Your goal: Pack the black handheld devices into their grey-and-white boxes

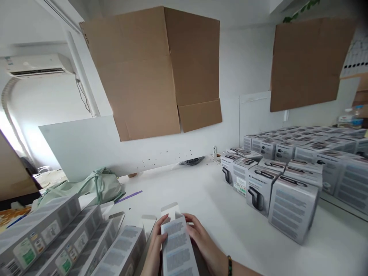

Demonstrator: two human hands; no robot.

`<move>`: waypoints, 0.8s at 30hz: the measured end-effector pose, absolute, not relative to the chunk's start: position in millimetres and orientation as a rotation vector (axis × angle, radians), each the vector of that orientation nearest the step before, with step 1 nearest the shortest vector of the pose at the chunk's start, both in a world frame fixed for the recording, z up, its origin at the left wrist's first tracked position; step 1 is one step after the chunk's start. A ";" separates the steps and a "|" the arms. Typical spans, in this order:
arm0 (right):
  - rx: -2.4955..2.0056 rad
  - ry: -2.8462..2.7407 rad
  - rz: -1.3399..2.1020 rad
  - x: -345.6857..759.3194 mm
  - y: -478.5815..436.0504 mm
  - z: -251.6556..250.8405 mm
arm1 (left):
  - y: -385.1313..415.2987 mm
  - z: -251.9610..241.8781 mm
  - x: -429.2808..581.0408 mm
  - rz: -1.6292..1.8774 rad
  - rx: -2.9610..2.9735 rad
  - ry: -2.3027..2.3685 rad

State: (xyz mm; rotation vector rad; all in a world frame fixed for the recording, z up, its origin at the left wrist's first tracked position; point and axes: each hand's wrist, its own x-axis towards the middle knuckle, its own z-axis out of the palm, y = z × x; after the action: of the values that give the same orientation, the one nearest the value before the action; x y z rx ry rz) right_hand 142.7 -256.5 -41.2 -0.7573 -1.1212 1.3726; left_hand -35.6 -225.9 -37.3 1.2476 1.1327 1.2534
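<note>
Both of my hands hold a small grey-and-white printed product box (178, 245) at the bottom middle, just above the white table (207, 199). My left hand (153, 245) grips its left side with fingers curled at the top edge. On the right side, my right hand (205, 241) wraps the box, a beaded bracelet on that wrist. The box's white end flaps (170, 210) stand open at its far end.
A row of flattened, unfolded boxes (66, 241) lies at the lower left. Many assembled boxes (290, 172) are stacked at the right. A pale green bag (100, 186) sits at the left. Cardboard sheets (155, 73) hang on the white partition behind.
</note>
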 end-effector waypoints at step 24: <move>-0.548 -1.444 0.760 179.1 -279.9 5.8 | -268.5 -11.6 -31.8 0.997 1.455 0.948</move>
State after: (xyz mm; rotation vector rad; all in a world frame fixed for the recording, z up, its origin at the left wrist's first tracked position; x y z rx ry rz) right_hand 179.1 -279.9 5.8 -0.5481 -1.4440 0.7603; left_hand -31.8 -268.5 -11.6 1.4553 0.9476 0.9969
